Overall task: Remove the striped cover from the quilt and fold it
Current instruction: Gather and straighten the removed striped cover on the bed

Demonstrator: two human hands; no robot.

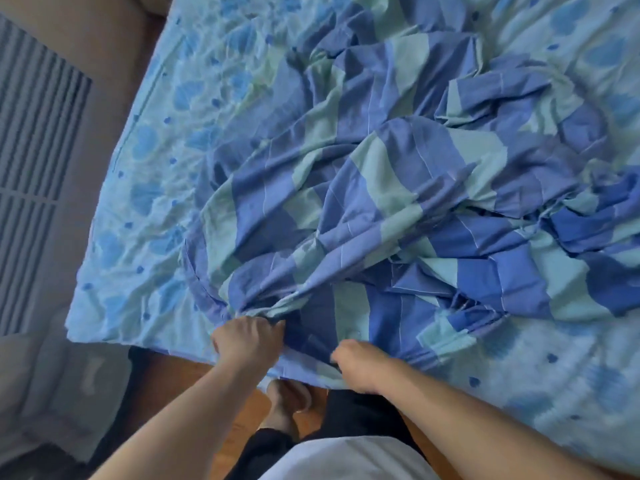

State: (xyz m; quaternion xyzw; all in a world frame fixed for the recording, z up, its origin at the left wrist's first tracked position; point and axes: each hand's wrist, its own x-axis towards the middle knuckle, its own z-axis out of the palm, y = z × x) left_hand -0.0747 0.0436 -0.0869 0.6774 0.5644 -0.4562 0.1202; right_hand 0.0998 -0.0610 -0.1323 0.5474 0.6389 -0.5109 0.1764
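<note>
Hands together at the near bed edge: left hand (247, 336) and right hand (358, 365) both clutch the crumpled blue-and-green striped cotton cover (381, 188), which sprawls away from them across the heart-print quilt (145, 209).

I cannot see the fingertips of my left hand (247, 337) or my right hand (360, 365); both sets are buried in folds of the striped cover (363, 188). The cover runs off the right edge, and the patterned sheet (156, 188) runs off the top and right. Whatever lies under the bunched cover is hidden. My foot (287, 400) is partly hidden by the bed edge.
</note>
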